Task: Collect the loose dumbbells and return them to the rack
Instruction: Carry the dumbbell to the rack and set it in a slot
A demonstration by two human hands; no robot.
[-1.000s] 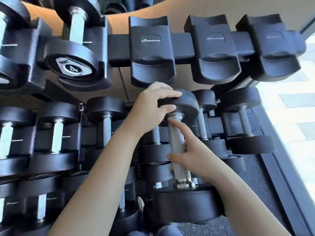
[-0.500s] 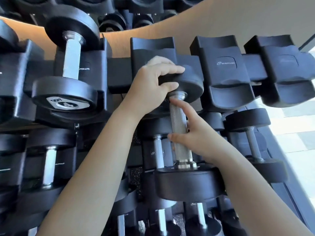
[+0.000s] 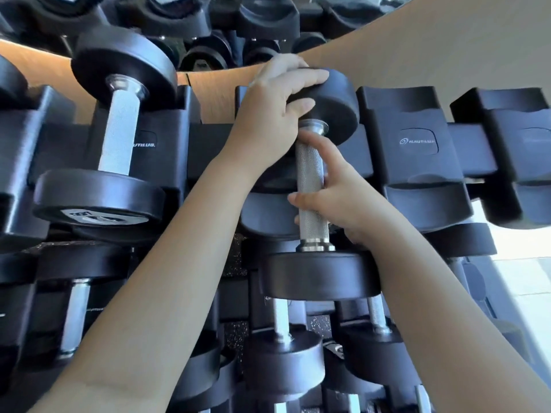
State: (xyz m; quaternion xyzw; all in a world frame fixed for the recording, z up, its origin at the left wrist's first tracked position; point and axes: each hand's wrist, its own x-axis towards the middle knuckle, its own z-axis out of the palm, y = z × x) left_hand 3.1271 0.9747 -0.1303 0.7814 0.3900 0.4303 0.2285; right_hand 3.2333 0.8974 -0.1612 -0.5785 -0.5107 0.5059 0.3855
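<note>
Both hands' grip holds dumbbell [image 3: 311,186] against rack [image 3: 417,144].

- A black tiered dumbbell rack [image 3: 474,150] with moulded plastic saddles spans the scene from left to right.
- On the top tier at the left, a black round-headed dumbbell with a silver knurled handle [image 3: 117,135] sits in its saddle.
- To the right on the same tier, two black saddles [image 3: 417,162] marked with a white logo sit bare.
- On the nearer, lower tiers, more black dumbbells with silver handles [image 3: 280,347] rest in a row.
- Dark speckled flooring [image 3: 232,332] shows between the lower dumbbells.
</note>
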